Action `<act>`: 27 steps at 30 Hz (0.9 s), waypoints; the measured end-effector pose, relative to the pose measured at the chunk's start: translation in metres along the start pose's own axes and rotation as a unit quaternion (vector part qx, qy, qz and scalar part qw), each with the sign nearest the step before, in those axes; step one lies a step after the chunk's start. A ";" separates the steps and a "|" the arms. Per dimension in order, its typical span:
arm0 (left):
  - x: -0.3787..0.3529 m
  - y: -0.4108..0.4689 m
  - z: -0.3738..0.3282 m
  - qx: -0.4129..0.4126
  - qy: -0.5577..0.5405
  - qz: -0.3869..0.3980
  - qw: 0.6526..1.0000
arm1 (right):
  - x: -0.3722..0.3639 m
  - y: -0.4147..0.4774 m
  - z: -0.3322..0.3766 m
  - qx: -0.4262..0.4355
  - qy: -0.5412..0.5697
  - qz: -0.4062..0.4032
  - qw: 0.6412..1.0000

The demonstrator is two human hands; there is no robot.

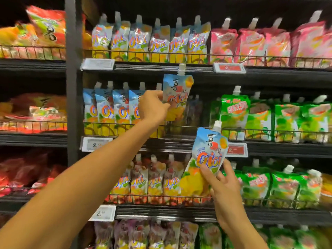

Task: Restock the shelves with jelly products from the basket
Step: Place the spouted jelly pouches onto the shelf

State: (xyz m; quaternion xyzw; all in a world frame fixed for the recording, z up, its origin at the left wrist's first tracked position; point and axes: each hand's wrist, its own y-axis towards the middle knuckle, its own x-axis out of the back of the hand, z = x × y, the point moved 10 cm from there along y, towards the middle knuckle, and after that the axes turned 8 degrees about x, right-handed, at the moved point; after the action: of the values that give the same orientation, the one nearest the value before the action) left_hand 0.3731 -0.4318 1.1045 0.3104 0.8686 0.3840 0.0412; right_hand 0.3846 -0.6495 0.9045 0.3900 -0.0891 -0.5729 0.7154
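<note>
My left hand (152, 107) pinches a blue-and-yellow Cici mango jelly pouch (177, 94) by its left edge, upright, at the right end of a row of the same pouches (111, 110) on the second shelf. A dark gap lies behind and to the right of that pouch. My right hand (221, 184) grips a second mango jelly pouch (206, 159) by its lower part, tilted, in front of the shelf below. The basket is out of view.
Wire rails (179, 125) front each shelf. Green pouches (260, 121) fill the right side of the second and third shelves, pink ones (251, 45) the top right. More mango pouches (149, 42) stand on the top shelf. Price tags (97, 144) hang on the shelf edges.
</note>
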 end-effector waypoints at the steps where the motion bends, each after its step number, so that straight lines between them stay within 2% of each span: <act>1: -0.004 -0.001 0.005 0.008 0.007 0.004 1.000 | 0.002 0.002 0.002 0.006 0.002 -0.002 1.000; 4: -0.010 -0.008 0.014 0.007 0.049 0.001 0.999 | 0.005 0.007 0.013 0.037 -0.009 -0.010 0.999; 7: -0.010 -0.010 0.018 0.006 0.079 -0.015 0.997 | 0.005 0.022 0.037 0.106 -0.050 -0.029 0.993; 13: -0.017 -0.008 0.035 0.038 0.129 0.001 0.991 | -0.006 0.077 0.094 0.217 -0.178 -0.074 0.957; 16: -0.015 -0.006 0.036 0.017 0.159 -0.006 0.987 | -0.020 0.109 0.104 0.218 -0.221 -0.070 0.948; 22: -0.007 -0.009 0.023 -0.048 0.278 -0.041 0.959 | -0.044 0.148 0.097 0.216 -0.299 -0.058 0.928; 27: -0.002 -0.008 0.025 -0.031 0.285 -0.048 0.957 | -0.044 0.172 0.070 0.137 -0.356 -0.059 0.923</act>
State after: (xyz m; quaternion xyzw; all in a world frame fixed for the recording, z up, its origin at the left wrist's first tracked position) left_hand 0.3783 -0.4214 1.0813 0.1444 0.8461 0.4806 -0.1797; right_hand 0.4585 -0.6355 1.0800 0.2589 -0.3923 -0.6973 0.5411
